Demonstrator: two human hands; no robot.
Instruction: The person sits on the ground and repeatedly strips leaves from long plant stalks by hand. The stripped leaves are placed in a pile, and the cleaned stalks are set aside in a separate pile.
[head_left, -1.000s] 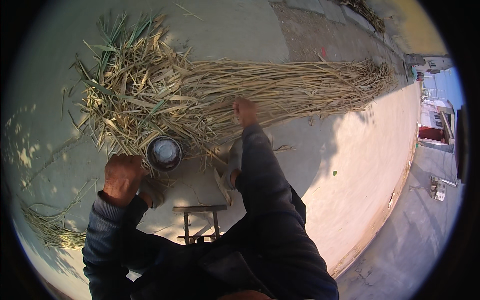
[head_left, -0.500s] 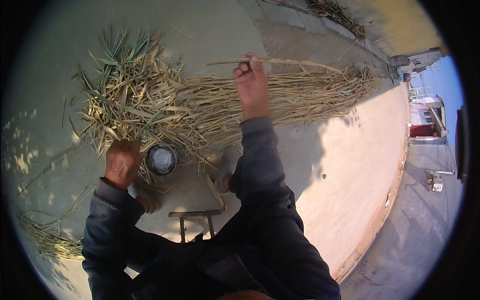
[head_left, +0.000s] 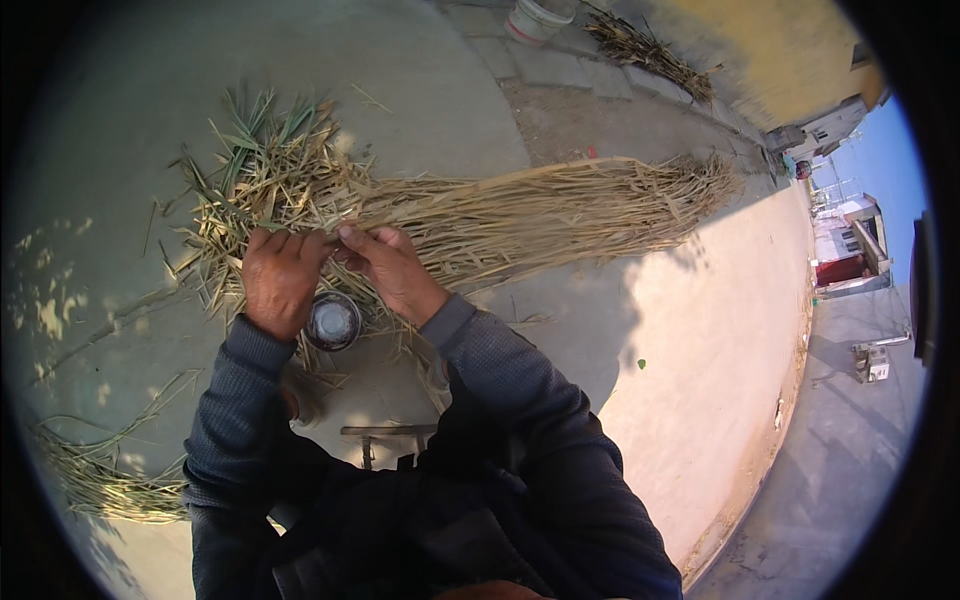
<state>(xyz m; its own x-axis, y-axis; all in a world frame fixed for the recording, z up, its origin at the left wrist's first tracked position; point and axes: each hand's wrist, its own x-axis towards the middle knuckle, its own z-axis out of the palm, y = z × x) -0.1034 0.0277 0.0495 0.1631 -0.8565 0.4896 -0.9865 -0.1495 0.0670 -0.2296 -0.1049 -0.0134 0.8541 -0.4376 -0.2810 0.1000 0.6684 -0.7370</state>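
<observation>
My left hand (head_left: 280, 280) and my right hand (head_left: 388, 268) come together over the left part of a pile of dry stalks (head_left: 540, 205). Both are closed, fingertips pinched close to each other on the end of a dry stalk (head_left: 480, 185), which seems to run off rightward over the pile. Its exact grip point is hidden by the fingers. Just below the hands sits a small round dark bowl (head_left: 333, 321) with something whitish inside. Loose leaves and cut stalk ends (head_left: 265, 165), some green, lie in a heap beyond my left hand.
A low stool or small frame (head_left: 388, 431) stands between my legs. Another bundle of stalks (head_left: 115, 480) lies at lower left. At the far right are a white bucket (head_left: 538, 20) and a dark heap of brush (head_left: 645, 55) near a wall. Sunlit concrete (head_left: 700, 400) stretches to the right.
My right hand has come down and left from above the pile, bringing the stalk to my left hand. The left hand has risen and moved slightly right to meet it.
</observation>
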